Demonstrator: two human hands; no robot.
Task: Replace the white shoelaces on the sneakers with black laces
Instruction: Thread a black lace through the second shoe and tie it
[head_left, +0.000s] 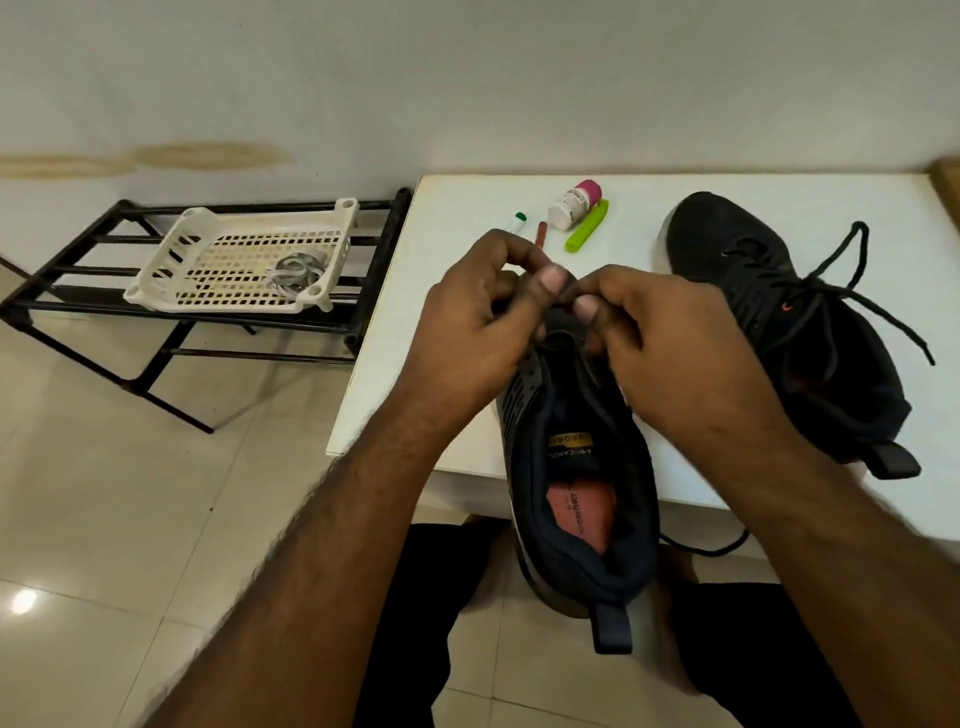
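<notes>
**A:** What are the hands doing, and where is the shoe?

**B:** A dark sneaker (576, 467) sits with its toe on the edge of a white counter (395, 322) and its heel hanging toward the person's lap. Both hands meet over the front of its tongue. The left hand (478, 317) and the right hand (660, 332) each have fingers curled and thumbs pressed in. Each grip looks pinched on a black lace (566, 304) at the eyelets, though the fingers hide most of it. A loop of the lace trails below the counter edge at right.

**A:** How will the lace behave?

**B:** It looks thin, limp and light, so it should bend freely and may slip through fingertips. Best taken near its stiff tip, which I cannot make out here. The shoe's upper seems soft, so it may need steadying while the lace is fed.

**A:** Anything else?

**B:** A second sneaker (779, 312), already threaded in black, lies at right on the counter. A basket (208, 249) on a rack (67, 280) holds what look like pale laces (298, 273).
</notes>
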